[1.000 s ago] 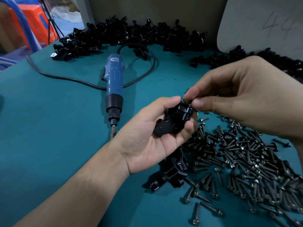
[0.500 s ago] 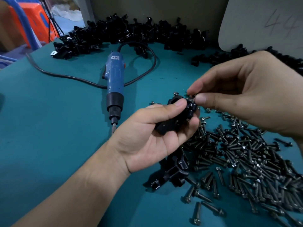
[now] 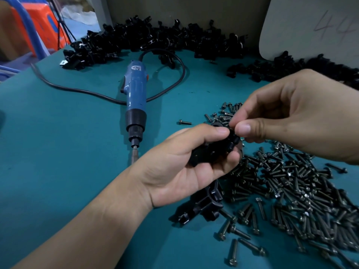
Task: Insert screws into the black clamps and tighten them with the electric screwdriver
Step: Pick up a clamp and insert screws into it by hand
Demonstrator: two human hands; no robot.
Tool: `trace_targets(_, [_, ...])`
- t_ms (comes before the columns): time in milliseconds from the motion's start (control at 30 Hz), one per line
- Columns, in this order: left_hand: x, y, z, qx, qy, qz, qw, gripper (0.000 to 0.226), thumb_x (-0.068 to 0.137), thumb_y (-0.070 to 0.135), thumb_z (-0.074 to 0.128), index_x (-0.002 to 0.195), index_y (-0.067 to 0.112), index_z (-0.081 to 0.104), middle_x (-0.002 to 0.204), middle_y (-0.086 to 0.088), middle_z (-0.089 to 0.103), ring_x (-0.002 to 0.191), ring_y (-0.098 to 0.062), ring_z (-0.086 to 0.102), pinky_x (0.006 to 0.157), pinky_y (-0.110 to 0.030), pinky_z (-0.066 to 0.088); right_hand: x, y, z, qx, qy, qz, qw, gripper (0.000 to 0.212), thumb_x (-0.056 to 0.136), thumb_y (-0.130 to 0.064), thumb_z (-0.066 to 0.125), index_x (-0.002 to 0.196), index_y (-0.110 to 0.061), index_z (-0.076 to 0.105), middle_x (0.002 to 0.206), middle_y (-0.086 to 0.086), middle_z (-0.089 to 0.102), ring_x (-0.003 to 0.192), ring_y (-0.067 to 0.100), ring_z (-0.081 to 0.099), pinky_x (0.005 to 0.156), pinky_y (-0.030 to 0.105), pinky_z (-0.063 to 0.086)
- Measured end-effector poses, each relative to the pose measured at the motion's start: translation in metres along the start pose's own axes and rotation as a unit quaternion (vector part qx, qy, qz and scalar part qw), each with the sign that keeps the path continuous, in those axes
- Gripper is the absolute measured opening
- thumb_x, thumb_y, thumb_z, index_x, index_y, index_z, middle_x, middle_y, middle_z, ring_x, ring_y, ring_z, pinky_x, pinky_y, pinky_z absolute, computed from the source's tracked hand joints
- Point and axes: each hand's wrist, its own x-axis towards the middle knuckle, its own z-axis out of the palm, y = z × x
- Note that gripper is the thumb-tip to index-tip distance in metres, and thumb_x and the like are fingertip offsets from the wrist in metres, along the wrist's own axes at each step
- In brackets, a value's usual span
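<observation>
Clamp, black plastic (image 3: 211, 152): one, held off the table in my left hand (image 3: 180, 167). My thumb curled over its top and my other fingers wrapped up from beneath, so I gripped it firmly; much of it was hidden behind them.

Right hand (image 3: 301, 117): thumb and forefinger were pinched together at the clamp's upper edge, closed on a small dark piece (image 3: 231, 126). It was too hidden for me to tell whether it was a screw. The remaining fingers were curled behind.

Screws, dark metal (image 3: 291, 181): a loose heap spread over the table to my right, running under and past both hands. One stray screw (image 3: 185, 122) lay apart, between the heap and the screwdriver.

Second clamp (image 3: 204, 206): lay on the table just below my left hand, at the near edge of the screw heap and touching some of the screws.

Screwdriver, electric, blue body with black collar (image 3: 136, 94): lay flat on the table left of my hands, bit pointing towards me, its tip near my left wrist. Neither hand touched it. Its black cord (image 3: 77, 90) looped behind it and trailed off to the left.

Clamps, black, in bulk (image 3: 155, 41): a long pile along the far edge of the table, with a smaller pile (image 3: 281, 66) at the far right.

Table, teal covering (image 3: 58, 152): carried all of the above.

Board, grey (image 3: 310, 26): stood at the far right, with "44" pencilled on it.

Stool, orange (image 3: 42, 22): stood beyond the table's far left corner.
</observation>
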Motion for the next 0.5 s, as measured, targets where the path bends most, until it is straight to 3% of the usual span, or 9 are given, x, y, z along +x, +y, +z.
trace_targets(233, [0.005,-0.003,-0.004,0.029,-0.008,-0.016,0.999,0.03,0.081,0.016,0.066,0.104,-0.003,0.071,0.089,-0.012,0.065,0.077,-0.017,0.066,0.066,-0.022,0.056,-0.001,-0.002,-0.001,0.003,-0.027,0.015,1.0,0.02,0.069,-0.049,0.074,0.083,-0.036,0.078,0.068,-0.007,0.075,0.06,0.003,0.07,0.057,0.009,0.052])
trace_targets(500, [0.004,-0.004,-0.006,0.068,-0.002,0.026,0.997,0.031,0.084,0.019,0.069,0.109,0.0,0.071,0.094,-0.01,0.069,0.082,-0.014,0.069,0.067,-0.02,0.055,-0.001,-0.01,-0.001,0.01,0.009,-0.011,1.0,0.019,0.073,-0.051,0.072,0.082,-0.036,0.08,0.068,-0.006,0.076,0.061,0.006,0.072,0.064,0.011,0.056])
